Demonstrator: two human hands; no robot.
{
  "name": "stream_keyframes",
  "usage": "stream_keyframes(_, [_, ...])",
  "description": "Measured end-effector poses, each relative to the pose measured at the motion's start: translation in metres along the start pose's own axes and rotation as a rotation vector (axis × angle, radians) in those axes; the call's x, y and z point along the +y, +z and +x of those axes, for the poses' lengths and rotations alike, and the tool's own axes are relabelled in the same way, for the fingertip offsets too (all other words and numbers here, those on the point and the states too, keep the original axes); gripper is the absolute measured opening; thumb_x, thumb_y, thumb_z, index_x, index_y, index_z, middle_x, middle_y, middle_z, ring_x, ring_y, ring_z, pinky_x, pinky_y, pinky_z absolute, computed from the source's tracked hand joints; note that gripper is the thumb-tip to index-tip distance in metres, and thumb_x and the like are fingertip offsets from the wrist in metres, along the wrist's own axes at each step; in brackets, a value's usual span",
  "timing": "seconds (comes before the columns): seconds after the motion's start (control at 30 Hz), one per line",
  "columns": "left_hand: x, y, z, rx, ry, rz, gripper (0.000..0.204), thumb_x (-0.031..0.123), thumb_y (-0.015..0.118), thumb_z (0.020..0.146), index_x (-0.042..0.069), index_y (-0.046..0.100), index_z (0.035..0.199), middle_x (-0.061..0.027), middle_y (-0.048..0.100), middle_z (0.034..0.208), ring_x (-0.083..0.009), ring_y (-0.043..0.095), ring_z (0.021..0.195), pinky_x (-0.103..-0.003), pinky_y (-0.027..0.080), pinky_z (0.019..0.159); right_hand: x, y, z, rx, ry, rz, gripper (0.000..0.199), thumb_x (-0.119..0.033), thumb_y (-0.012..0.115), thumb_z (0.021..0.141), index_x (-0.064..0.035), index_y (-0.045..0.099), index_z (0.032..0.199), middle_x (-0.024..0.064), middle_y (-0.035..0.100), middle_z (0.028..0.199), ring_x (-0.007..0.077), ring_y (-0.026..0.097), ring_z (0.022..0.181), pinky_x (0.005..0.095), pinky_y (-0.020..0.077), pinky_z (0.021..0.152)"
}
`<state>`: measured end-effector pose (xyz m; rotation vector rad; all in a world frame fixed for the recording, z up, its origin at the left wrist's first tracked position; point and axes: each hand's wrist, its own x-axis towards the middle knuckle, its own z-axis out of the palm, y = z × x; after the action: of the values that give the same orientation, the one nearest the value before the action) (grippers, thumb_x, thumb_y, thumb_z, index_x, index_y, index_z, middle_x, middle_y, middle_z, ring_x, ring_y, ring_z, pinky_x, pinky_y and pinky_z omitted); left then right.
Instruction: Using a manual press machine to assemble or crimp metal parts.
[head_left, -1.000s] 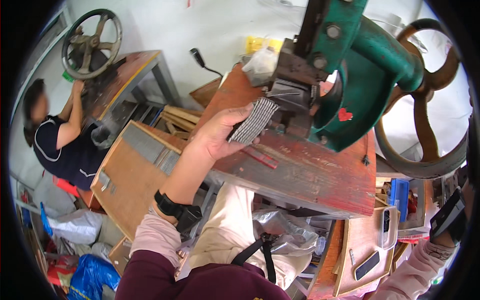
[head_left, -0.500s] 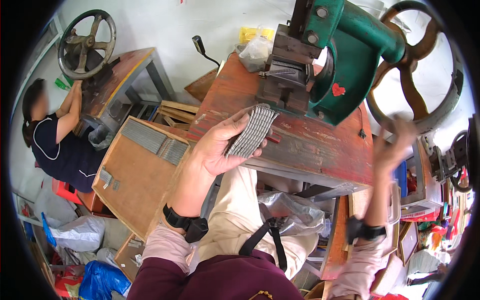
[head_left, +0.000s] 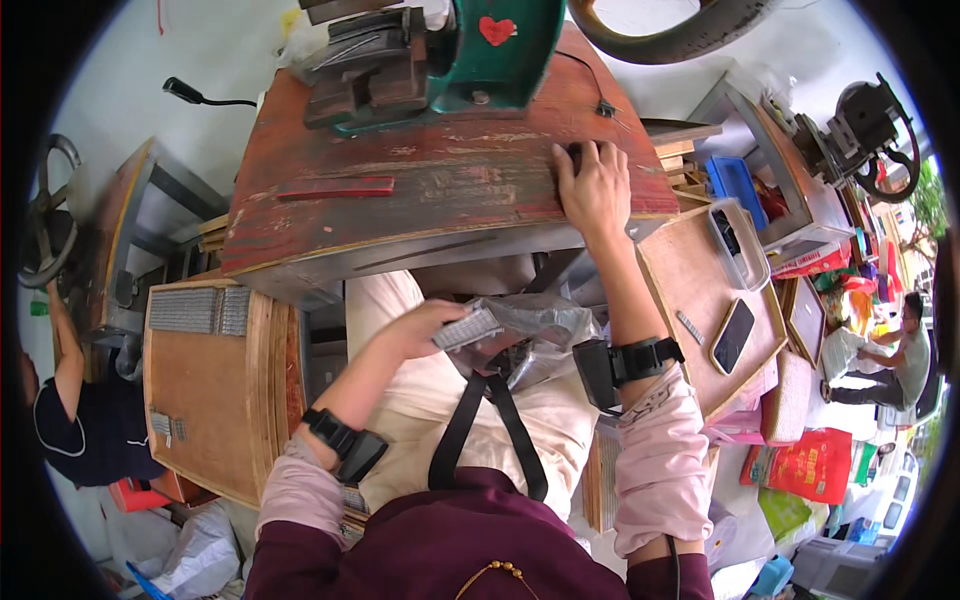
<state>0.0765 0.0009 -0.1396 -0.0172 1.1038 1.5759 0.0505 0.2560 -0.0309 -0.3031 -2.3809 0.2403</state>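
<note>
Over my lap, my left hand is closed around a stack of ridged grey metal strips, just above a clear plastic bag. My right hand lies on the right part of the worn red worktable, fingers apart; nothing shows in its grasp, though its fingertips are partly hard to see. Beyond both hands stands a green hand press with dark steel tooling. A red flat bar rests along the tabletop's left side.
To the left, a wooden tray holds rows of grey strips. On the right, another tray carries a phone, a small strip and a clear plastic box. The press's handwheel overhangs the far right. Co-workers sit at both sides.
My left hand has come down toward my lap with the strips. My right hand has left the area by the handwheel and now rests on the tabletop. The view has turned rightward and lower.
</note>
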Motion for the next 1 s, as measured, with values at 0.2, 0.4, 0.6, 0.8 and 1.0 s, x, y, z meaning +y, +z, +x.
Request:
stream_keyframes(0.2, [-0.114,-0.015,0.076,0.136,-0.240,1.045,0.051,0.044,0.049,0.089,-0.004,0.061,0.101,-0.0156,0.066,0.082,-0.0270,0.064,0.071,-0.037,0.050,0.062,-0.002,0.003,-0.004,0.002,-0.047,0.025,0.036,-0.036,0.054,0.085,-0.0005,0.059,0.091,0.0188,0.055,0.095,0.0348,0.051,0.095,0.0422,0.0408,0.082])
stream_keyframes(0.4, [-0.018,0.040,-0.018,0.276,0.676,1.196,0.034,0.026,0.060,0.084,-0.001,0.061,0.106,-0.0196,0.061,0.105,-0.0323,0.061,0.092,-0.038,0.048,0.082,-0.003,-0.006,-0.007,-0.013,-0.009,0.041,0.029,-0.029,0.058,0.083,-0.0019,0.059,0.094,0.0175,0.055,0.099,0.0346,0.050,0.094,0.0413,0.0410,0.082])
stream_keyframes(0.6, [0.174,0.053,-0.100,0.781,1.430,1.473,0.020,0.004,0.060,0.081,0.001,0.062,0.101,-0.0164,0.062,0.100,-0.0314,0.061,0.091,-0.037,0.049,0.080,-0.006,-0.012,-0.005,-0.034,0.054,0.046,0.026,-0.026,0.061,0.081,-0.0028,0.060,0.094,0.0159,0.056,0.096,0.0337,0.051,0.093,0.0410,0.0414,0.081])
stream_keyframes(0.8, [0.289,-0.002,-0.064,1.077,1.267,1.935,0.035,0.023,0.051,0.090,-0.004,0.056,0.111,-0.0221,0.053,0.120,-0.0347,0.050,0.112,-0.039,0.042,0.093,-0.013,-0.016,0.000,-0.031,0.059,0.093,0.024,-0.024,0.062,0.081,-0.0031,0.061,0.092,0.0150,0.056,0.095,0.0334,0.051,0.092,0.0403,0.0416,0.081])
stream_keyframes(1.0, [0.285,0.000,-0.072,0.955,1.138,1.950,0.034,0.021,0.052,0.088,-0.005,0.055,0.110,-0.0196,0.055,0.119,-0.0332,0.051,0.112,-0.038,0.042,0.094,-0.016,-0.009,0.002,-0.029,0.082,0.090,0.023,-0.024,0.062,0.080,-0.0040,0.062,0.092,0.0146,0.057,0.094,0.0332,0.051,0.093,0.0401,0.0418,0.083])
